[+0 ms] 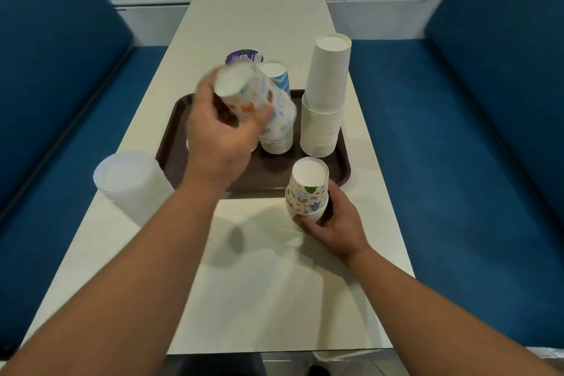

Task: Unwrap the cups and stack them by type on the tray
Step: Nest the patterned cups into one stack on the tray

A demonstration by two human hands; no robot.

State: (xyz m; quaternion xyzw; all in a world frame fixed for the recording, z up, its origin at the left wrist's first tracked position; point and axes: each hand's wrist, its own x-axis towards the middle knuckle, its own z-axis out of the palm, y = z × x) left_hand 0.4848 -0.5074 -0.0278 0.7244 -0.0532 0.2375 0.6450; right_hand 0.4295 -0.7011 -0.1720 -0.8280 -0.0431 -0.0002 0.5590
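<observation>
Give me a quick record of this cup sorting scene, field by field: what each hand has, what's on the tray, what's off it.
left hand: grips a blurred patterned cup stack, tilted above the tray
right hand: holds a short patterned stack on the table
tray: tall plain white stack, patterned stack
behind tray: blue striped cups, purple cup
left of tray: translucent cups

each hand [218,134] [334,223] grips printed cups [244,91] over tray [171,131].

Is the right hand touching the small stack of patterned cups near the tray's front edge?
Touching. The head view shows the right hand with its fingers curled round the base of the patterned cup stack.
</observation>
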